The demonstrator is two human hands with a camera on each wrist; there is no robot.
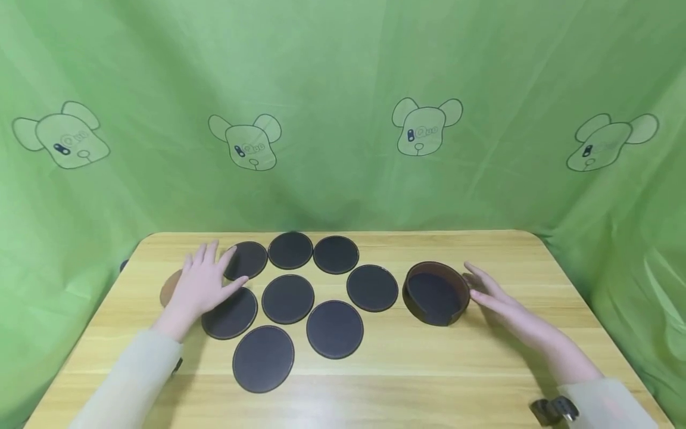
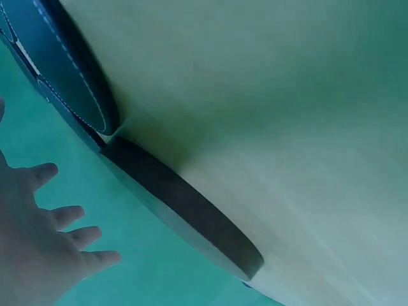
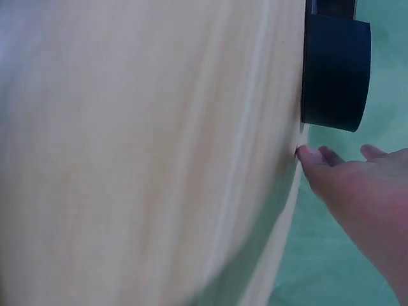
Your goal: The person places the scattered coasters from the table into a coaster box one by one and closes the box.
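Several round black coasters with stitched edges lie spread on the table, among them a middle coaster [image 1: 288, 299] and a front coaster [image 1: 263, 359]. My left hand [image 1: 200, 283] hovers over the left side of the group, fingers spread and holding nothing. Partly hidden beneath it is a tan-brown disc [image 1: 169, 289]. In the left wrist view, the left hand [image 2: 38, 236] is apart from the discs. A round dark coaster holder [image 1: 436, 293] with a notched front stands at the right. Beside its right wall is my right hand [image 1: 506, 310], fingers extended; the right wrist view shows a small gap between them.
The pale wooden table [image 1: 407, 387] ends at a rounded back edge. Behind it and at both sides hangs a green curtain [image 1: 337, 179] printed with mouse-like heads. A dark wrist device [image 1: 554, 411] sits at the right sleeve.
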